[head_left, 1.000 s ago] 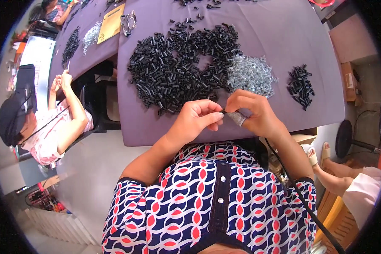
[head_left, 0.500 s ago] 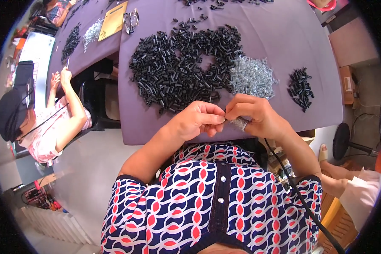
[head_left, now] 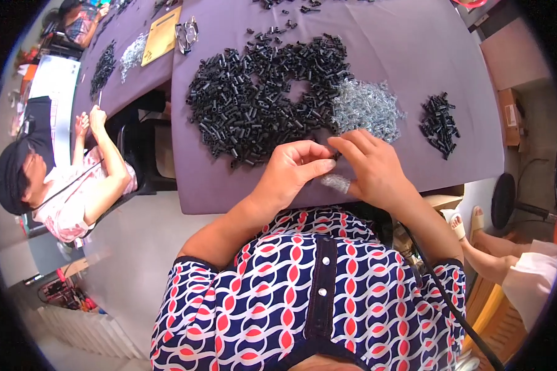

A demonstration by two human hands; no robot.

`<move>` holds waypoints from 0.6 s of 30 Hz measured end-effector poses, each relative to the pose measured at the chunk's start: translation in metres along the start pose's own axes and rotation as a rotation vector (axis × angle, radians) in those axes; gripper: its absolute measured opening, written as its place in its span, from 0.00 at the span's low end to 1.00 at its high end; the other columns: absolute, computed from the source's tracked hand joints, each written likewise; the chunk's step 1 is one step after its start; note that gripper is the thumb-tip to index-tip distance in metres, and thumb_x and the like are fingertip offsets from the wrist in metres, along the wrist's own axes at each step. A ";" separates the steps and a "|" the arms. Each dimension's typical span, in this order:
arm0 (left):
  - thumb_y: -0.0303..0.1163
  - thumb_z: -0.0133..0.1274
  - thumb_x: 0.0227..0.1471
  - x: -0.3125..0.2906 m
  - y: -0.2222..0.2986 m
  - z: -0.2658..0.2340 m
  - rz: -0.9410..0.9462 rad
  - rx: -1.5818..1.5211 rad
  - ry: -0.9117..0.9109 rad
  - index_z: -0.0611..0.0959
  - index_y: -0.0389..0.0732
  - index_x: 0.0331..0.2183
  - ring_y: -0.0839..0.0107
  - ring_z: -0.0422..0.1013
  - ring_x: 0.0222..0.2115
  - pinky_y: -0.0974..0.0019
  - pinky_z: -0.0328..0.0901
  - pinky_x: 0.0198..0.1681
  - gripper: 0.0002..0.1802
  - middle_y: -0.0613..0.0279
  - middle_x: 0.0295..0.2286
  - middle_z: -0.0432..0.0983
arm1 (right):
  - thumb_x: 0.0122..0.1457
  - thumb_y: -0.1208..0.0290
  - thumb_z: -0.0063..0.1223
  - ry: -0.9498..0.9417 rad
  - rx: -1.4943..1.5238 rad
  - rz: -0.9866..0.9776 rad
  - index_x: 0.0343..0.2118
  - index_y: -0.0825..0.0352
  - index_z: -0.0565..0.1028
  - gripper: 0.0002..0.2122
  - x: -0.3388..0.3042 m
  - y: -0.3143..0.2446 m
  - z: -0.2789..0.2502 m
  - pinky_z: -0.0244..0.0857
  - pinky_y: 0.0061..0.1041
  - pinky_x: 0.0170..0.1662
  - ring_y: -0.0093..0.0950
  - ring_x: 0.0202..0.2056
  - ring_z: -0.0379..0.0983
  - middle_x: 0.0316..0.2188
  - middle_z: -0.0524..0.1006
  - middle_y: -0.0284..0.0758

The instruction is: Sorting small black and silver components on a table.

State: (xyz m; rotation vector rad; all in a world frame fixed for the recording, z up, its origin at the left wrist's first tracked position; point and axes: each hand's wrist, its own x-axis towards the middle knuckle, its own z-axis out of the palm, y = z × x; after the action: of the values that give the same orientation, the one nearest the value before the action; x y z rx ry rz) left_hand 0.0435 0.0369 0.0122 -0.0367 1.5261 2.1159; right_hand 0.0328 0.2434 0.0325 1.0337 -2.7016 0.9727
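Over the table's near edge, my left hand [head_left: 294,170] pinches thumb against forefinger on a small black tube [head_left: 335,156], mostly hidden by the fingers. My right hand [head_left: 374,164] reaches across from the right with its fingertips beside that piece. Its thumb, in a whitish translucent wrap [head_left: 336,183], is held apart below the fingers. Just beyond both hands lies a large heap of small black tubes [head_left: 229,105]. Touching it on the right is a pile of small clear plastic pieces [head_left: 368,108]. A smaller batch of black pieces [head_left: 439,125] lies farther right.
A purple-grey cloth [head_left: 414,55] covers the table. At the neighbouring table on the left, a person in a black cap [head_left: 65,179] works near a yellow board [head_left: 161,37] and eyeglasses [head_left: 186,34]. Another person's legs [head_left: 495,253] show at right. A dark cable [head_left: 449,303] crosses my right side.
My right thumb has swung down and away from its fingers, showing its wrapped tip. The right fingers have straightened somewhat. My left hand keeps its pinch. The view has shifted slightly.
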 end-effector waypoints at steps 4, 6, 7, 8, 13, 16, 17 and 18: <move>0.22 0.59 0.52 0.001 -0.011 0.002 0.020 -0.020 0.025 0.83 0.34 0.37 0.78 0.74 0.35 0.73 0.68 0.44 0.07 0.65 0.33 0.80 | 0.34 0.75 0.62 -0.020 -0.123 0.004 0.37 0.66 0.73 0.21 -0.001 0.002 0.009 0.69 0.34 0.36 0.38 0.35 0.72 0.34 0.73 0.37; 0.23 0.58 0.53 0.001 -0.014 0.002 0.036 -0.009 0.011 0.83 0.34 0.38 0.78 0.74 0.35 0.73 0.68 0.43 0.08 0.64 0.34 0.80 | 0.37 0.71 0.63 0.004 -0.152 -0.002 0.34 0.64 0.72 0.18 -0.003 0.004 0.016 0.68 0.33 0.33 0.36 0.33 0.71 0.31 0.71 0.35; 0.23 0.58 0.53 0.001 -0.012 0.004 0.036 -0.009 0.011 0.83 0.34 0.38 0.78 0.74 0.35 0.73 0.68 0.43 0.08 0.64 0.34 0.80 | 0.37 0.71 0.63 0.005 -0.152 -0.001 0.34 0.64 0.72 0.18 -0.004 0.005 0.016 0.68 0.33 0.33 0.36 0.33 0.71 0.31 0.71 0.35; 0.24 0.58 0.54 0.001 -0.008 0.006 0.004 0.042 0.004 0.83 0.33 0.39 0.78 0.74 0.35 0.73 0.68 0.43 0.09 0.63 0.34 0.80 | 0.37 0.69 0.64 0.010 -0.159 -0.007 0.31 0.64 0.71 0.16 -0.004 0.005 0.016 0.68 0.33 0.32 0.35 0.32 0.71 0.29 0.70 0.34; 0.28 0.56 0.57 0.000 -0.005 0.011 -0.112 0.021 -0.095 0.84 0.31 0.40 0.78 0.75 0.35 0.73 0.68 0.43 0.11 0.62 0.34 0.81 | 0.39 0.67 0.64 0.026 -0.108 -0.028 0.28 0.64 0.69 0.15 -0.009 0.006 0.019 0.68 0.34 0.31 0.36 0.31 0.72 0.27 0.70 0.35; 0.27 0.54 0.58 -0.003 -0.006 0.016 -0.059 0.062 -0.036 0.84 0.30 0.40 0.80 0.74 0.33 0.75 0.68 0.39 0.12 0.63 0.33 0.81 | 0.40 0.67 0.63 0.005 -0.091 -0.016 0.29 0.64 0.69 0.15 -0.011 0.007 0.020 0.68 0.35 0.31 0.36 0.31 0.72 0.27 0.70 0.36; 0.28 0.54 0.58 -0.003 -0.006 0.017 -0.055 0.052 -0.033 0.84 0.30 0.39 0.80 0.74 0.33 0.75 0.68 0.40 0.12 0.63 0.33 0.81 | 0.40 0.67 0.63 0.004 -0.092 -0.010 0.29 0.64 0.68 0.15 -0.012 0.006 0.019 0.68 0.35 0.31 0.37 0.30 0.72 0.27 0.70 0.36; 0.28 0.54 0.58 -0.003 -0.006 0.018 -0.050 0.043 -0.031 0.85 0.30 0.39 0.80 0.74 0.33 0.75 0.69 0.40 0.11 0.63 0.32 0.81 | 0.41 0.67 0.63 0.004 -0.093 -0.003 0.29 0.65 0.68 0.15 -0.012 0.006 0.018 0.69 0.35 0.31 0.37 0.30 0.72 0.27 0.70 0.36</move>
State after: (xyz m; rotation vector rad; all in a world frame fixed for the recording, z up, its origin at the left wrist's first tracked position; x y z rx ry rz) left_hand 0.0533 0.0529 0.0144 -0.0265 1.5361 2.0350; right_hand 0.0412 0.2430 0.0112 1.0172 -2.7128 0.8390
